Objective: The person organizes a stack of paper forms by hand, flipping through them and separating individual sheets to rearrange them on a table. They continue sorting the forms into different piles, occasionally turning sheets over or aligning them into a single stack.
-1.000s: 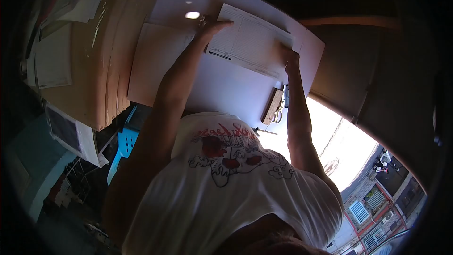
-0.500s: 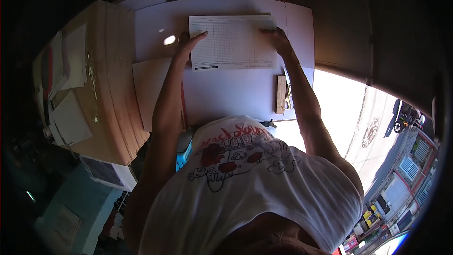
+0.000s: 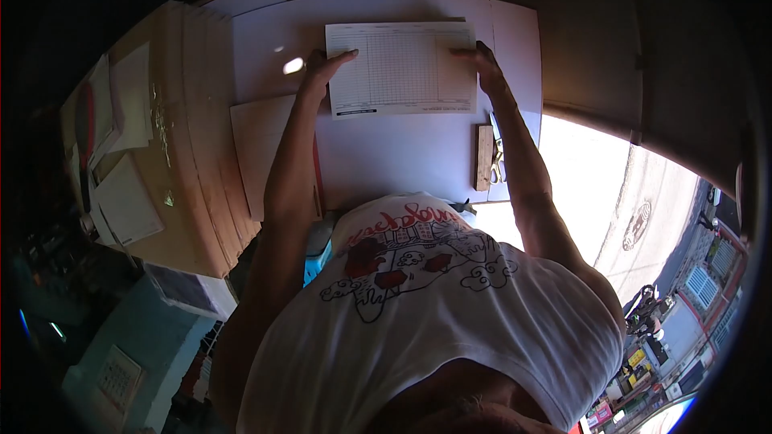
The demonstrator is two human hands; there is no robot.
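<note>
A white printed form (image 3: 402, 68) with a ruled grid is held over the far part of the white table (image 3: 386, 161). My left hand (image 3: 324, 69) grips its left edge, thumb lying on top and the fingers hidden beneath. At the opposite edge, my right hand (image 3: 487, 71) holds it the same way. Under the form's far edge a thin dark strip shows. Nearer my body, below the right hand, lie a wooden block (image 3: 482, 158) and a pair of scissors (image 3: 497, 162) beside it.
Stacked cardboard (image 3: 197, 145) with papers tucked on it stands at the left. A flat pale board (image 3: 265, 153) lies on the table by my left forearm. To the right, a dark panel (image 3: 587, 40) borders the table, with a sunlit street (image 3: 611, 201) beyond.
The form and both hands appear slightly higher and further right, as does the whole table. My right thumb, blurred before, now rests sharply on the sheet.
</note>
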